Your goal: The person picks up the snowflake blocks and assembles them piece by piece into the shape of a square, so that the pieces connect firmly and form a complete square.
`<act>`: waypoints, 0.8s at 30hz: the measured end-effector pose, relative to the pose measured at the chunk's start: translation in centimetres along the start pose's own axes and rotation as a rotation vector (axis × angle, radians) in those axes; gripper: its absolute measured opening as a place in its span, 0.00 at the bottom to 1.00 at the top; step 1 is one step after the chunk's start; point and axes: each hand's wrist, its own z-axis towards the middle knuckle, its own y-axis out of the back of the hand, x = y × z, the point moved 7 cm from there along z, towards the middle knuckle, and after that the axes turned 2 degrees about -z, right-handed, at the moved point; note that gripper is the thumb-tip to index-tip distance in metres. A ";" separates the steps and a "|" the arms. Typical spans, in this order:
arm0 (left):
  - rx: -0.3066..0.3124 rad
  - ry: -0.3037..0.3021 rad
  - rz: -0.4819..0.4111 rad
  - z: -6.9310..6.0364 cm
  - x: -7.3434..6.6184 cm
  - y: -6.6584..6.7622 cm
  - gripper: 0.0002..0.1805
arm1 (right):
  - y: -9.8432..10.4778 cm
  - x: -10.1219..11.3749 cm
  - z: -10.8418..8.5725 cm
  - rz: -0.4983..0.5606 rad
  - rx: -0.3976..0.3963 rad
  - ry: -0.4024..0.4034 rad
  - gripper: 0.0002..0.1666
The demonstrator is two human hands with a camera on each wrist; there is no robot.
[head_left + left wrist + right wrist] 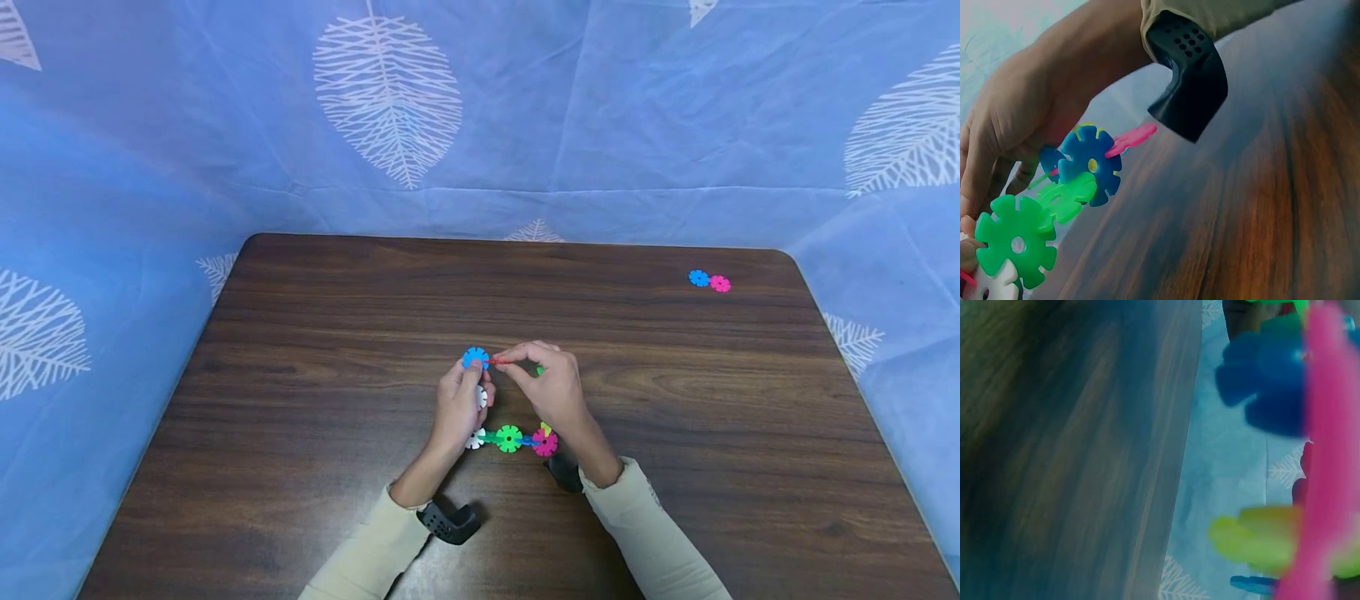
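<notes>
Between thumb and fingers my left hand (pixel 454 410) holds a blue notched plastic disc (pixel 476 358). A red disc (pixel 498 362), seen edge-on, is pinched by my right hand (pixel 557 385) and meets the blue one's right side. Below both hands runs a chain of joined discs, with a green disc (pixel 508 438) and a pink disc (pixel 545 442); the hands hide part of it. In the left wrist view, green (pixel 1016 242) and dark blue (pixel 1092 164) discs hang by the left hand. Close and blurred in the right wrist view are a pink disc (pixel 1329 456) and a yellow-green disc (pixel 1257 540).
Towards the far right corner of the brown wooden table (pixel 337 308) lie a joined blue disc (pixel 699 278) and pink disc (pixel 720 283). Blue leaf-patterned cloth (pixel 525 108) hangs behind the table. A black wrist mount (pixel 450 523) sits at the left cuff.
</notes>
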 end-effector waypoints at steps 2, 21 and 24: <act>0.007 -0.017 0.011 0.0 -0.2 -0.1 0.17 | 0.2 0.1 0.0 -0.004 -0.019 0.025 0.06; 0.007 -0.007 0.110 -0.1 -1.5 0.0 0.16 | -0.4 0.1 0.0 -0.021 -0.027 0.072 0.07; -0.001 -0.010 0.158 -0.9 -2.6 0.0 0.16 | -0.6 0.1 -0.1 -0.041 0.039 0.106 0.13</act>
